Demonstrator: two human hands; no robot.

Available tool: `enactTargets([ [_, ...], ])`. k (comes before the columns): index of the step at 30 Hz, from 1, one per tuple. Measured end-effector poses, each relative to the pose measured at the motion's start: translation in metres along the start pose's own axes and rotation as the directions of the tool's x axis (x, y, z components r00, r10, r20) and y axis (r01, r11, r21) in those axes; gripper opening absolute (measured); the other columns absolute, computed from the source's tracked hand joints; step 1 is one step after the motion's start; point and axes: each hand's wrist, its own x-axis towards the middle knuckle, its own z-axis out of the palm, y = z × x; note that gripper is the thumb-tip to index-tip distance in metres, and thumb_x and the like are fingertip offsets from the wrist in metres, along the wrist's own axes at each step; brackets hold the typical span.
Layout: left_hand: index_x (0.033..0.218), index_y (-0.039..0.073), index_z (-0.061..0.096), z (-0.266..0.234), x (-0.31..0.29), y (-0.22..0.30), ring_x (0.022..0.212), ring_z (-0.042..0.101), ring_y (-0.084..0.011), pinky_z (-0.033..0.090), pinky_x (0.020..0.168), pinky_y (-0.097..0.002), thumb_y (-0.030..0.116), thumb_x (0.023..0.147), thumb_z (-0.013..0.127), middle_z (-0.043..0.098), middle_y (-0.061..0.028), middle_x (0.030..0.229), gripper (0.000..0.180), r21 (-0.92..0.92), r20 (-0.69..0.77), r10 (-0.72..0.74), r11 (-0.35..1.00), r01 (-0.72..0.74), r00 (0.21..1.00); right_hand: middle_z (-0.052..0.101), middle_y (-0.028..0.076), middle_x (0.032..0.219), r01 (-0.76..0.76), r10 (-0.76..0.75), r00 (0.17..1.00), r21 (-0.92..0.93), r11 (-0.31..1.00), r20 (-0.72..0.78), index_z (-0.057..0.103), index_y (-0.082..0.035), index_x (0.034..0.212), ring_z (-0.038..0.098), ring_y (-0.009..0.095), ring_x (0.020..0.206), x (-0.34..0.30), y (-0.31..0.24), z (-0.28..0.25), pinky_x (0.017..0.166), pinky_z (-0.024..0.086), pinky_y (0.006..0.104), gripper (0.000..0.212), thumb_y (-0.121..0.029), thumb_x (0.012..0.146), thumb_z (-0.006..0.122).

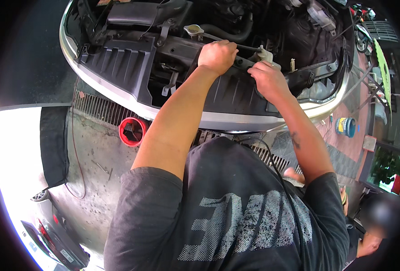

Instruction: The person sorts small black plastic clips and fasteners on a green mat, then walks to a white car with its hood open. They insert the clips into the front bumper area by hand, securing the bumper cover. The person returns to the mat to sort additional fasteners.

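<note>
I lean over the front of a car with its engine bay exposed. My left hand is closed in a fist at the back edge of a ribbed black plastic cover, by the metal crossbar. Farther right, my right hand curls its fingers at the same cover's edge, beside a whitish plastic filler neck. The fingertips of both hands are mostly hidden. A matching black cover lies to the left, with a gap between the two. Behind my left hand is a radiator cap.
The silver bumper runs between me and the bay. On the floor stand a red bucket and a blue bucket. A floor grate passes below the bumper. Another person is at the lower right.
</note>
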Motion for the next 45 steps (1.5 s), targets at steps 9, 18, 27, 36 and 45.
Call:
enactTargets([
  [9,0.103,0.013,0.079,-0.008,0.01,-0.002,0.096,0.075,-0.0344,0.06,0.085,-0.0489,0.037,0.101,0.07,0.076,-0.0083,0.1,0.025,-0.055,0.041,-0.082,0.995,0.084,0.996,0.068,0.008,0.112,-0.159,0.158,0.986,0.031,0.987,0.054,0.086,-0.014,0.111,0.065,0.031,0.11,0.014,0.001,-0.007,0.095,0.057,0.0418,0.025,-0.007,0.088,0.08],
  [18,0.103,0.013,0.078,-0.002,0.007,0.005,0.098,0.075,-0.0341,0.06,0.088,-0.0483,0.037,0.103,0.067,0.077,-0.009,0.103,0.027,-0.044,0.021,-0.058,0.997,0.059,0.998,0.047,0.018,0.166,-0.209,0.208,0.978,-0.137,0.968,-0.022,0.078,-0.029,0.135,0.04,0.044,0.156,-0.034,-0.009,0.011,0.122,0.039,0.0609,0.033,-0.031,0.103,0.071],
  [27,0.093,0.006,0.079,-0.027,0.004,0.002,0.074,0.074,-0.028,0.057,0.065,-0.0388,0.031,0.096,0.082,0.073,-0.0102,0.081,0.026,-0.226,-0.496,-0.005,0.966,-0.124,0.868,0.058,0.022,0.155,-0.357,0.475,0.838,0.39,0.849,-0.268,0.056,-0.01,0.157,0.055,0.039,0.144,-0.132,-0.052,-0.064,0.122,0.041,0.0472,0.06,-0.011,0.099,0.072],
  [36,0.109,0.0,0.07,-0.079,-0.136,0.108,0.075,0.052,-0.019,0.046,0.063,-0.0297,0.038,0.116,0.05,0.058,-0.007,0.084,0.043,-0.357,0.686,-0.028,-0.883,0.304,0.727,0.069,0.013,0.139,-0.348,0.593,0.797,0.718,0.603,-0.112,0.073,-0.006,0.133,0.065,0.027,0.128,-0.16,-0.135,-0.075,0.108,0.048,0.0383,0.035,-0.017,0.1,0.074],
  [45,0.127,-0.003,0.067,-0.109,-0.162,0.14,0.121,0.066,-0.039,0.057,0.109,-0.0508,0.042,0.118,0.042,0.068,-0.0189,0.122,0.052,-0.362,0.636,-0.099,-0.914,0.183,0.766,0.065,0.012,0.13,-0.14,0.226,0.855,0.213,0.967,-0.466,0.079,-0.011,0.122,0.063,0.032,0.118,-0.132,-0.184,-0.072,0.102,0.052,0.0471,0.041,-0.014,0.082,0.091],
])
